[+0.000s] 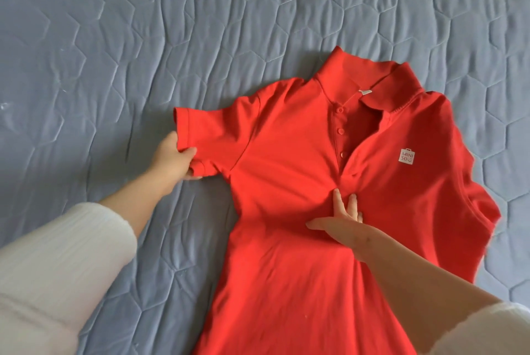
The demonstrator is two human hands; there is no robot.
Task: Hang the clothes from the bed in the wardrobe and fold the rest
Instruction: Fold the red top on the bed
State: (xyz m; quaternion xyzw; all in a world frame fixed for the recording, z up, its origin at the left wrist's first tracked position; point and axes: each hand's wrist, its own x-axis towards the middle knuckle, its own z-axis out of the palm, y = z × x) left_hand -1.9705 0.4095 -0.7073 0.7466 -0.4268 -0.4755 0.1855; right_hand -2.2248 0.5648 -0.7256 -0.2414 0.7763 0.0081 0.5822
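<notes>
1. Folding starts on the quilted bed (143, 39), where the red polo shirt (301, 154) lies face up toward its near right side.
2. Keep the right hand (341, 220) flat, fingers straight, pinning the chest.
3. The left hand (175, 158) pinches the sleeve (212, 136); a good fold would carry it inward without dragging.

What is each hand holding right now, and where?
Left hand pinches the red polo shirt by its sleeve cuff; right hand only presses flat on its chest.

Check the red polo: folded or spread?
Spread, front up: red polo flat on bed; left hand grips one sleeve, right hand presses chest.
</notes>
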